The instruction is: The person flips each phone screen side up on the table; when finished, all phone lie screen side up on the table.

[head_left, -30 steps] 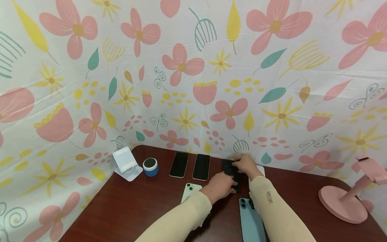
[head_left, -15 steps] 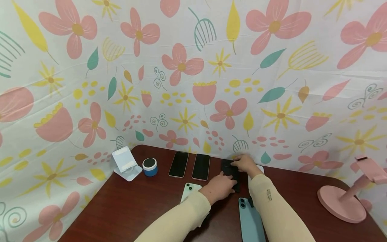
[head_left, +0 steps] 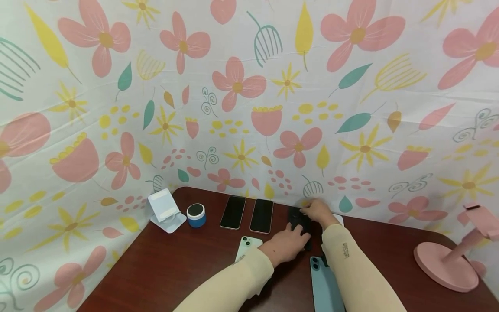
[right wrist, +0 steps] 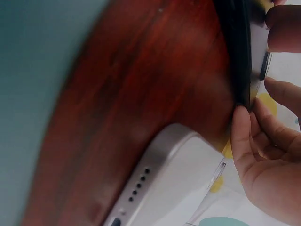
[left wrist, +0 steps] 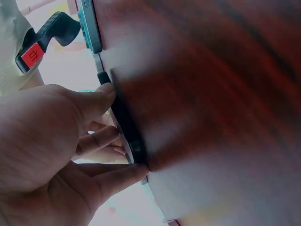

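A black phone [head_left: 299,220] lies face down near the table's back edge, partly covered by fingers. My left hand [head_left: 286,246] reaches over its near part; in the left wrist view, thumb and fingertips grip the black phone [left wrist: 123,115] at its edges, right at the wood. At the far end, my right hand [head_left: 317,212] pinches the phone; the right wrist view has the thumb low against its dark edge [right wrist: 241,61]. Beside it, partly under the right wrist, lies a white phone [right wrist: 181,174]. A blue phone [head_left: 326,281] lies below the right forearm.
Two phones with dark screens, one [head_left: 232,212] left of the other [head_left: 261,216], lie at the back. A mint phone [head_left: 246,247] is partly under the left sleeve. Further left are a blue jar [head_left: 196,220] and white stand [head_left: 165,208]; a pink stand [head_left: 446,266] is at right.
The left hand's fingers have spread and shifted slightly over the black phone. The right hand stays at its far end. The head view has shifted a little.
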Demonstrator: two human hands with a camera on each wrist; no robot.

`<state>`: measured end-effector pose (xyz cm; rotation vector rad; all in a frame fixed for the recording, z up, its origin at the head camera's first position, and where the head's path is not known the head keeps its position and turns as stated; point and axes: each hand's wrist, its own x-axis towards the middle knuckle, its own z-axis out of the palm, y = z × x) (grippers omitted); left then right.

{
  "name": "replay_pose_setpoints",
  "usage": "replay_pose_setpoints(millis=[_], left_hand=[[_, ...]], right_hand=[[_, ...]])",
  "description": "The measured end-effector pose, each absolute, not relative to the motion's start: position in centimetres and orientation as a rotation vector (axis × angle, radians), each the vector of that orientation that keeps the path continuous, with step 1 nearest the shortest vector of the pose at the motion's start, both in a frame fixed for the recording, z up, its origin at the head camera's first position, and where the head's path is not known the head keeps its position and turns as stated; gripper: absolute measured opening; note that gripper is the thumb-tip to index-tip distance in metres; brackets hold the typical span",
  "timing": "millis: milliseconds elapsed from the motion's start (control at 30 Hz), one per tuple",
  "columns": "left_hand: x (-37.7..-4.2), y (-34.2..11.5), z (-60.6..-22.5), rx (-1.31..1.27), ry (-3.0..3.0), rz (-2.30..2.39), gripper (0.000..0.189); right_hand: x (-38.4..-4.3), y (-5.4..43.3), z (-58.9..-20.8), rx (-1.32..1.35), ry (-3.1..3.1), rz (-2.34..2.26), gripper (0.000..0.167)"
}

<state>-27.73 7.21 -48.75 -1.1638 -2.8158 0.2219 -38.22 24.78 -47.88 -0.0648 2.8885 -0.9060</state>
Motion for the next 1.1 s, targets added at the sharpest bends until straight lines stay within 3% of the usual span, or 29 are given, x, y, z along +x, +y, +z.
replay_pose_setpoints(millis=[300,500,733,1100], left_hand=[[-28.3,7.1,-48.7,-1.171,-2.829,0.17,0.044],[-28.3,6.9,-48.6,-1.196,-2.876,0.124,0.047],[-28.1,6.4,-48.6,-1.259,-2.87,0.166,0.051],[-28.1,5.9,-48.4,-1.242,-2.927,-0.036,0.047]], right_hand=[[-38.8,25.0,-47.5,-0.038,2.839,-0.993,0.028],[-38.7,25.4,-47.7,-0.015,2.83,-1.041,0.019],[-38.4,25.7,-48.0,0.023,2.761,-1.177,0.03],[-38.1,26.1,-47.9,0.097,2.632,-1.427,0.034]])
